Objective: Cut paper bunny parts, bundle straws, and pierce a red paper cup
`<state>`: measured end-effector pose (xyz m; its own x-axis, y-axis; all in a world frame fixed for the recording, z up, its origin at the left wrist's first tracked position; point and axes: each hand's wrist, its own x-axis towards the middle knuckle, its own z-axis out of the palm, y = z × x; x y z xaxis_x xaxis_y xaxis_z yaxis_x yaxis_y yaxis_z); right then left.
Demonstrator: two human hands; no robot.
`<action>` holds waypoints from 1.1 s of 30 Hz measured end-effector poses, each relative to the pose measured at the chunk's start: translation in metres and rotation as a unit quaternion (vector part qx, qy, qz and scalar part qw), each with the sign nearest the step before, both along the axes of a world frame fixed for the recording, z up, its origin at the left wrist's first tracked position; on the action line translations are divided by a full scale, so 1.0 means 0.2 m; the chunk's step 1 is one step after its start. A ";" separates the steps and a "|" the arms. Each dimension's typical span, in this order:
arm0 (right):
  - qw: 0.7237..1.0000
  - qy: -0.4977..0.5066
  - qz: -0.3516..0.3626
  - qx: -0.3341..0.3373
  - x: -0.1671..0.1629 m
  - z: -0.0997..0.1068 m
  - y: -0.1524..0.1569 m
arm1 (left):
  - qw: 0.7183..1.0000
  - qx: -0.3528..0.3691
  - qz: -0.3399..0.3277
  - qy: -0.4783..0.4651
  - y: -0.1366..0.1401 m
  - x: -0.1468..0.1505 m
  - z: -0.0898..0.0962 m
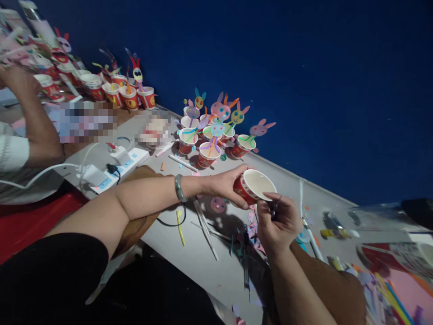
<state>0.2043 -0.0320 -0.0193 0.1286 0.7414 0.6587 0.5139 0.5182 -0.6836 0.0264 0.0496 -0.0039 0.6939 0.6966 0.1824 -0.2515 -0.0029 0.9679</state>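
Note:
My left hand is wrapped round a red paper cup with a white inside, tilted so its open mouth faces me. At the cup's near right rim, my right hand has its index finger over the edge and its thumb outside, pinching the wall. A small shiny bit shows between its fingers, too blurred to name. Below the cup, a pink round paper face lies on the table. Just beyond my hands stand several finished cups, among them one with a light-blue rabbit figure on straw legs.
To the left lies a white power strip with plugs and cables. Another person's arm rests near more red cups. White sticks, a yellow straw and paper scraps lie about. A glue gun is at right. A blue wall rises behind.

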 end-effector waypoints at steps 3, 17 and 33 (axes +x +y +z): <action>1.000 -0.005 0.004 0.015 0.00 0.01 0.00 | 1.000 -0.007 0.003 0.007 -0.01 0.00 0.01; 0.999 -0.008 0.019 0.034 -0.03 0.05 0.00 | 1.000 0.008 0.006 0.006 0.00 0.00 0.02; 0.998 -0.051 -0.002 0.027 0.02 -0.03 -0.02 | 0.986 0.154 0.062 0.023 0.02 0.01 0.00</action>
<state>0.2088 -0.0359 -0.0257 0.0613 0.7038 0.7077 0.5807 0.5515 -0.5988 0.0276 0.0544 -0.0037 0.6189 0.6938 0.3682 -0.1863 -0.3257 0.9269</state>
